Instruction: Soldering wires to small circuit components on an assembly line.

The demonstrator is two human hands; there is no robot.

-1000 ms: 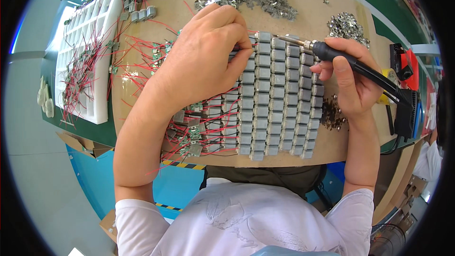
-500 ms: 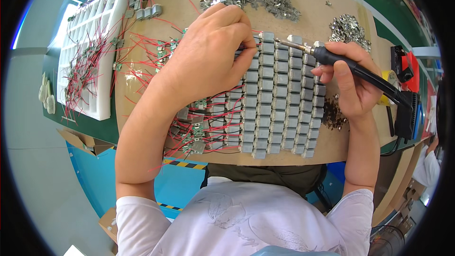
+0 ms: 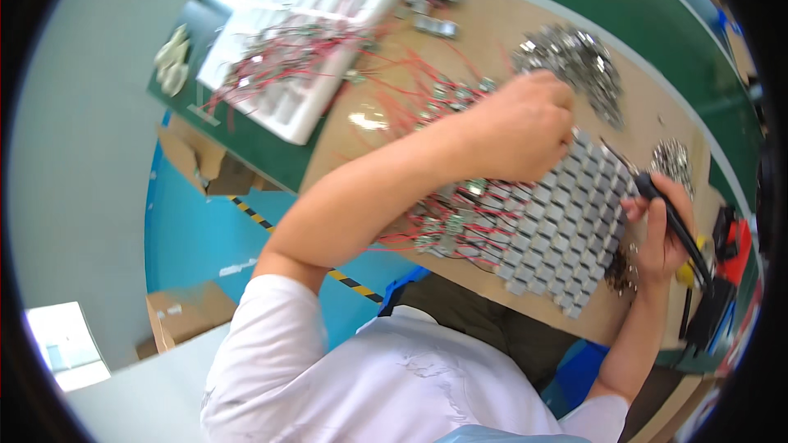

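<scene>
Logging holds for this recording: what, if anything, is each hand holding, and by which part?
The right hand holds the soldering iron by its black handle. Whether the left hand holds anything cannot be told: its grip is hidden.

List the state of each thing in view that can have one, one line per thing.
Grey blocks: packed in close rows.
Soldering iron: held, tip angled to the upper left; whether hot, cannot tell.
Right hand: closed around the iron.
Left hand: curled at the blocks' far corner; its grip is hidden.
Red-wired boards: jumbled, wires loose.
White tray: partly covered by red wires.
Large metal pile: loosely heaped.
Small metal pile: loosely heaped.
</scene>
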